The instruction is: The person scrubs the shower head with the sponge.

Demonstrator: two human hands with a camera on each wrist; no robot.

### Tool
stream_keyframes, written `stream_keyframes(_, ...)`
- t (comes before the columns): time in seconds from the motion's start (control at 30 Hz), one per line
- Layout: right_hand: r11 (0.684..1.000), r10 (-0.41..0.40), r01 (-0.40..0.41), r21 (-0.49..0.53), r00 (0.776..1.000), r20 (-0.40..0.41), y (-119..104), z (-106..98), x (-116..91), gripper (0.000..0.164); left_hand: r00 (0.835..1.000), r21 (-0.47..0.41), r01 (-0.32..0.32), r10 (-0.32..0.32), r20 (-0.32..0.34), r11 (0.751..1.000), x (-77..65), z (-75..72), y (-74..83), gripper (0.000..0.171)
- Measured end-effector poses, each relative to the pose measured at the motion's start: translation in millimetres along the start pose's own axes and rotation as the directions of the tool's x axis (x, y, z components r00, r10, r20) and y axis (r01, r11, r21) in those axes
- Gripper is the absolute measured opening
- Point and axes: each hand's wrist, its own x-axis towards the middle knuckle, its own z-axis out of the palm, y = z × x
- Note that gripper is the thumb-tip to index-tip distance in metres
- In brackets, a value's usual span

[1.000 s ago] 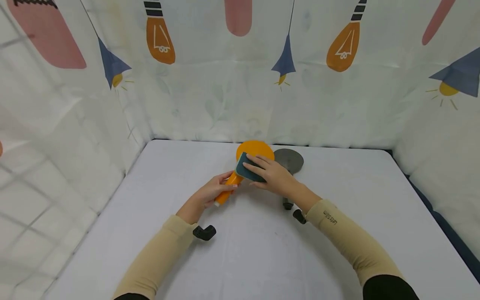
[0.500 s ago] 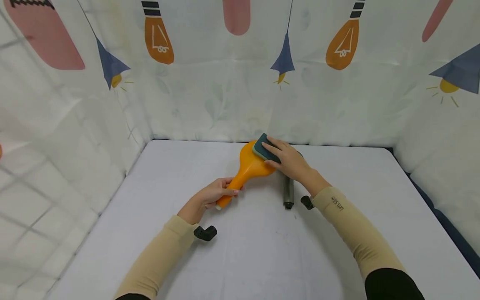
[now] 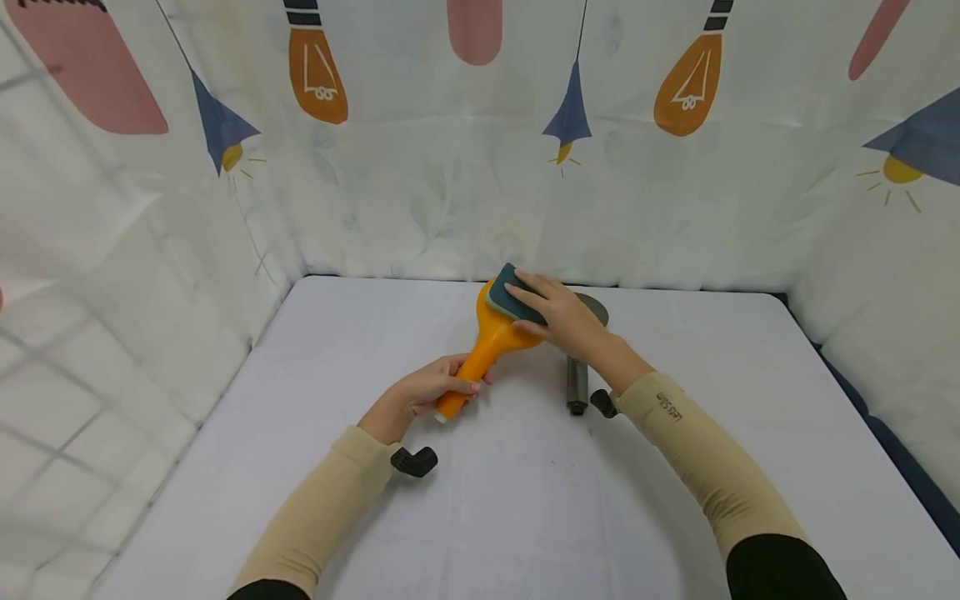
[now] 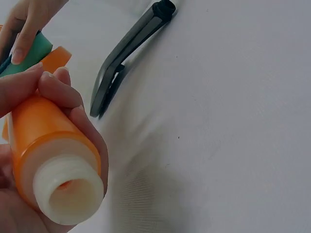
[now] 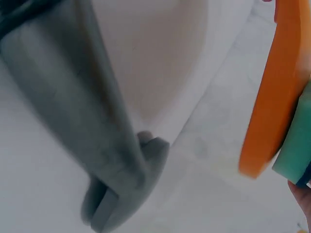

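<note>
My left hand (image 3: 438,387) grips the handle of an orange shower head (image 3: 497,337), its round head tilted up off the table. In the left wrist view, the handle's white hollow end (image 4: 68,191) faces the camera. My right hand (image 3: 566,312) holds a two-layer sponge, dark blue and green (image 3: 513,296), against the head's face. The right wrist view shows the sponge's green layer (image 5: 296,145) next to the head's orange edge (image 5: 272,102). A grey shower head (image 3: 577,383) lies to the right, its head partly hidden behind my right hand.
A white cloth covers the table (image 3: 510,500). Behind it hangs a white curtain (image 3: 450,208) printed with lamps and bulbs, and fabric walls stand at both sides. Black wrist cameras (image 3: 414,462) jut out from both wrists.
The orange shower head has tilted, turning its face toward the right. The sponge has moved up the head, then slightly back left. My left hand keeps its grip, barely shifting.
</note>
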Motion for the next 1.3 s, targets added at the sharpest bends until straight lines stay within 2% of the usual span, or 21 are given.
stream_keyframes(0.1,0.993,-0.120,0.120,-0.010,0.993,-0.006,-8,1,1,0.060,1.000,0.023,-0.001,0.001,-0.010,1.000,0.7,0.0,0.5,0.046)
stream_keyframes(0.2,0.966,-0.258,0.258,-0.020,0.966,-0.009,-12,2,0,0.058,1.000,0.038,-0.003,0.004,-0.026,0.999,-0.2,0.3,1.3,0.047)
stream_keyframes(0.27,0.954,-0.300,0.300,-0.020,0.954,-0.004,-11,-1,1,0.058,0.999,0.056,-0.005,0.007,-0.032,0.998,-1.1,0.8,3.1,0.048)
stream_keyframes(0.3,0.955,-0.297,0.297,-0.021,0.955,-0.003,-9,-3,1,0.057,0.999,0.057,-0.005,0.007,-0.035,0.998,-1.5,1.4,4.4,0.049)
stream_keyframes(0.37,0.975,-0.220,0.220,-0.015,0.976,0.000,-2,-7,1,0.056,0.999,0.053,-0.002,0.004,-0.039,0.999,-1.8,2.8,7.2,0.049)
stream_keyframes(0.47,1.000,-0.016,0.016,0.023,1.000,0.018,9,-12,-2,0.057,0.999,0.040,0.007,-0.005,-0.052,0.999,-1.7,5.6,11.1,0.049)
stream_keyframes(0.53,0.992,0.115,-0.117,0.045,0.993,0.041,15,-13,-5,0.058,0.998,0.020,0.017,-0.016,-0.062,1.000,-1.4,6.5,12.0,0.048)
stream_keyframes(0.6,0.980,0.186,-0.190,0.061,0.981,0.058,16,-12,-8,0.060,0.997,-0.005,0.026,-0.027,-0.072,1.000,-1.4,7.4,11.9,0.046)
stream_keyframes(0.67,0.978,0.194,-0.197,0.061,0.979,0.062,14,-9,-10,0.058,0.996,-0.048,0.038,-0.041,-0.082,0.998,-1.7,7.4,11.4,0.046)
stream_keyframes(0.73,0.987,0.150,-0.153,0.054,0.987,0.057,8,-5,-10,0.056,0.994,-0.089,0.044,-0.052,-0.093,0.995,-1.9,6.5,10.3,0.049)
stream_keyframes(0.83,0.999,0.014,-0.017,0.042,0.997,0.075,-3,-1,-10,0.052,0.993,-0.132,0.058,-0.071,-0.095,0.990,-3.4,4.5,8.9,0.054)
stream_keyframes(0.93,0.992,-0.125,0.122,0.034,0.985,0.119,-11,-2,-8,0.050,0.994,-0.144,0.071,-0.082,-0.070,0.987,-4.8,3.6,7.9,0.052)
stream_keyframes(1.0,0.986,-0.164,0.161,0.034,0.977,0.133,-11,-5,-6,0.049,0.995,-0.137,0.072,-0.080,-0.054,0.988,-5.3,3.8,8.1,0.051)
stream_keyframes(1.07,0.992,-0.128,0.126,0.026,0.985,0.117,-5,-10,-5,0.049,0.996,-0.128,0.064,-0.070,-0.047,0.990,-5.0,4.3,8.8,0.050)
stream_keyframes(1.17,0.999,0.032,-0.034,0.025,0.997,0.066,8,-14,-4,0.049,0.997,-0.095,0.046,-0.052,-0.063,0.994,-5.2,5.4,10.8,0.051)
stream_keyframes(1.23,0.989,0.145,-0.146,0.029,0.989,0.036,14,-14,-5,0.051,0.996,-0.084,0.036,-0.043,-0.079,0.996,-5.8,5.5,11.6,0.051)
stream_keyframes(1.3,0.981,0.189,-0.189,0.036,0.982,0.008,15,-10,-7,0.051,0.995,-0.076,0.033,-0.041,-0.096,0.997,-7.0,5.0,11.9,0.051)
